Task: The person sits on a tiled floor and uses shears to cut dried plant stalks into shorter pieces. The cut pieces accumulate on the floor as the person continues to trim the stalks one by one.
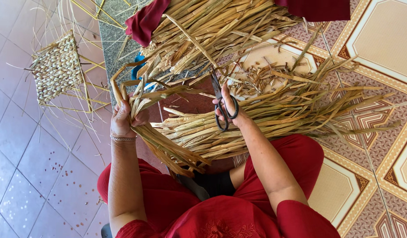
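My left hand (122, 119) grips a bundle of dried straw-coloured reed stalks (155, 136) that bends over my fingers and runs down toward my lap. My right hand (230, 110) holds black scissors (219, 102) by the loops, blades pointing up and away from me. Between my hands lies a second sheaf of dried stalks (274, 119), spread out to the right across the floor. I sit in red clothing with a metal bangle (123, 138) on my left wrist.
A big pile of dried stalks (212, 31) lies ahead, with red cloth (144, 22) at its edge. A partly woven straw mat (57, 66) with loose strands sits at the left on pink tiles. Cut scraps (260, 77) litter the patterned tiles at the right.
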